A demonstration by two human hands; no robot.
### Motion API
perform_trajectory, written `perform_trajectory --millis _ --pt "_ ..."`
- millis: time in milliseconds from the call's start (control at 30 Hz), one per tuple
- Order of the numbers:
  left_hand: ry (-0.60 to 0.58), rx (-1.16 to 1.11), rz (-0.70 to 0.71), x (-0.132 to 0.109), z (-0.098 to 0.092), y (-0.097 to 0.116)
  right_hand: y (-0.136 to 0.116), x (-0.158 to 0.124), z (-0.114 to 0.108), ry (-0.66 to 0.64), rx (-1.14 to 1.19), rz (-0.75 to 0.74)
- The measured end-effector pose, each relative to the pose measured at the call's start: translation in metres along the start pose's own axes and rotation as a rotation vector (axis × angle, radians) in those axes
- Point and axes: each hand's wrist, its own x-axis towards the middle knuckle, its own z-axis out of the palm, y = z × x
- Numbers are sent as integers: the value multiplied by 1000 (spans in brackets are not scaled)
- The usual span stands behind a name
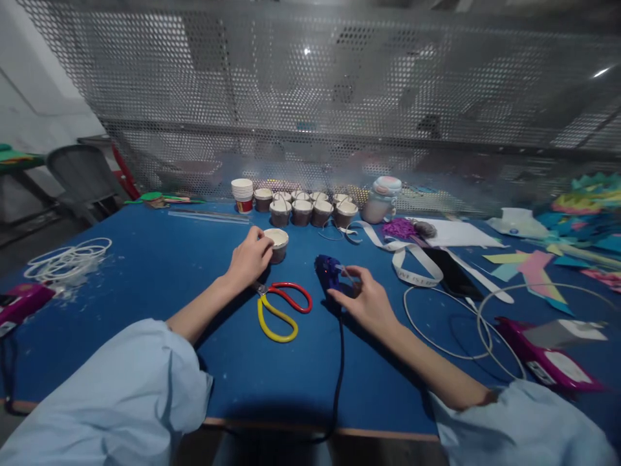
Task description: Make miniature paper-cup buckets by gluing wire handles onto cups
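My left hand [251,259] is closed on the near left side of a small cup [278,245] with a whitish top and a brown side, standing on the blue table. My right hand [367,299] is curled at the end of a dark blue glue gun [330,272], its thumb against the body. A clear stick-like piece [346,274] shows between the gun and my fingers. From the gun a black cord [340,369] runs toward the front edge. Scissors [279,304] with one red and one yellow handle lie between my hands, their blades partly hidden beneath my left wrist.
Several brown cups [301,212] with thin handles stand at the back, beside stacked paper cups [242,194] and a lidded jar [383,199]. Rightward lie a ribbon [417,275], a phone [451,272], a white cable [436,349] and paper strips [536,272]. White cord [68,259] lies left.
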Motion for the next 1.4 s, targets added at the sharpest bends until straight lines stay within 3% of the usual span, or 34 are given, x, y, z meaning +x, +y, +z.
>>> perform_trajectory --millis 133,300,500,633,733,800,867,933,1033,1167,1400 --pt "43 8 -5 -1 -7 -4 4 1 13 -62 -72 -2" --pt "82 9 -12 -3 -13 -9 6 10 21 3 -85 1" --pt "153 33 -56 -6 -24 -12 23 39 20 116 -126 21" --pt "191 48 -56 -10 -36 -16 31 40 11 118 -146 45" --pt "227 55 -65 -10 -44 -21 20 28 -2 189 -162 35" --pt "261 56 -78 -10 -49 -25 2 17 -7 196 -168 -59" --pt "298 47 -88 -9 -51 -29 -23 6 -4 27 -171 -251" --pt "327 36 -97 -9 -51 -33 -50 -3 7 -289 -232 -403" --pt "340 33 -110 -11 -49 -39 -81 -9 32 -563 -473 -408" --pt "345 43 -120 -14 -48 -46 -89 -4 53 -573 -565 -346" --pt "335 43 -118 -16 -57 -41 -55 23 60 -481 -581 -205"
